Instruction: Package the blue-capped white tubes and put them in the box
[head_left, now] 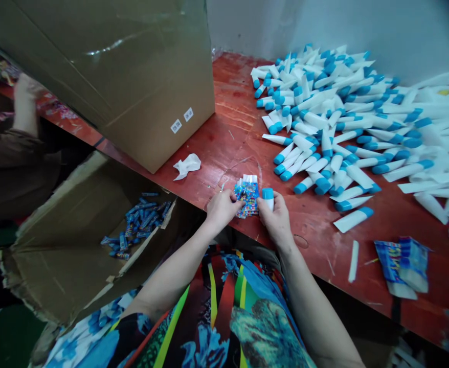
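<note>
Small printed blue plastic sleeves (248,191) lie in a stack at the table's front edge, between my hands. My left hand (223,207) pinches the stack's left side with thumb and fingers. A white tube with a blue cap (268,197) stands cap-up in my right hand (276,217), whose fingers are wrapped round it. The thumb of that hand reaches the right edge of the sleeves. Most of the tube's white body is hidden by the fingers.
A large pile of white tubes with blue caps (324,117) covers the right back of the red table (232,138). A tall cardboard box (140,92) stands at left. Below it, an open carton (63,245) holds wrapped blue tubes (136,225). Another person's hand (27,94) is far left.
</note>
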{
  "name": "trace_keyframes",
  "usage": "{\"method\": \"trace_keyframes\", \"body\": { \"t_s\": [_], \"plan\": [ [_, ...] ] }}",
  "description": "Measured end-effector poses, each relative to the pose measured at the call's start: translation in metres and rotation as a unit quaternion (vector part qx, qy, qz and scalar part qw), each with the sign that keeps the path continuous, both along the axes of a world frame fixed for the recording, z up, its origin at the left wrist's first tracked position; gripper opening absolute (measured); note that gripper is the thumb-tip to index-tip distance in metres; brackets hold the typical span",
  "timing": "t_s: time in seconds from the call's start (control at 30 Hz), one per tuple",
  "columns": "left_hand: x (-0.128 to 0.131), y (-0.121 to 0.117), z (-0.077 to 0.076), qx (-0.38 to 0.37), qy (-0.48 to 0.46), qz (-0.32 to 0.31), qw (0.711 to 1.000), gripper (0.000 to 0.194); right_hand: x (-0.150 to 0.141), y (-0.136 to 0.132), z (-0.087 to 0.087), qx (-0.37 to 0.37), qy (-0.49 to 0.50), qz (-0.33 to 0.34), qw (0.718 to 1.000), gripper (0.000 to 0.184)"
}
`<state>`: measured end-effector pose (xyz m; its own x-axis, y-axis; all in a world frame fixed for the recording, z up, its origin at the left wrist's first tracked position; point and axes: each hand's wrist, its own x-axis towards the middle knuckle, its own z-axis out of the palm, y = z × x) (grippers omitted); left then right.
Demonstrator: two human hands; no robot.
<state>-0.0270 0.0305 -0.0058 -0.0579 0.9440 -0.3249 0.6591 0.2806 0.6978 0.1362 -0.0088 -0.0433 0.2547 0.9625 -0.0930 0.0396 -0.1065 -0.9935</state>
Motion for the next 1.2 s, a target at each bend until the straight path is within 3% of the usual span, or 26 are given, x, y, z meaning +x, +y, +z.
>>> {"method": "trace_keyframes", "body": {
  "t_s": [0.1,0.23,0.37,0.5,0.63,0.87,1.1,1.2],
  "plan": [
    [-0.005,0.003,-0.005,0.003,-0.049,0.003,0.999,0.026,0.000,0.001,-0.003,-0.013,-0.029,-0.025,0.999,0.048],
    [-0.004,-0.001,-0.007,0.035,-0.217,0.047,0.974,0.028,-0.003,0.000,-0.001,-0.003,-0.017,-0.017,1.000,0.044],
    [0.007,-0.011,0.003,-0.019,-0.364,0.098,0.926,0.035,-0.009,0.002,0.007,-0.005,0.045,0.026,0.999,0.046],
    [0.012,-0.016,0.015,-0.096,-0.441,0.098,0.887,0.031,-0.008,0.005,0.016,-0.017,0.059,0.021,0.998,0.049],
    [0.009,-0.016,0.016,-0.160,-0.458,0.059,0.873,0.029,-0.002,0.005,0.021,-0.020,0.056,0.033,0.998,0.050],
    [0.018,-0.022,0.009,-0.121,-0.451,0.121,0.876,0.041,-0.007,0.003,0.019,-0.047,0.108,0.011,0.993,0.052],
    [0.028,-0.029,0.004,-0.082,-0.457,0.129,0.876,0.045,-0.021,0.003,0.016,-0.022,0.131,0.003,0.991,0.045],
    [0.023,-0.027,0.005,-0.115,-0.460,0.109,0.874,0.047,-0.016,0.002,0.015,-0.014,0.115,0.008,0.993,0.044]
  ]
}}
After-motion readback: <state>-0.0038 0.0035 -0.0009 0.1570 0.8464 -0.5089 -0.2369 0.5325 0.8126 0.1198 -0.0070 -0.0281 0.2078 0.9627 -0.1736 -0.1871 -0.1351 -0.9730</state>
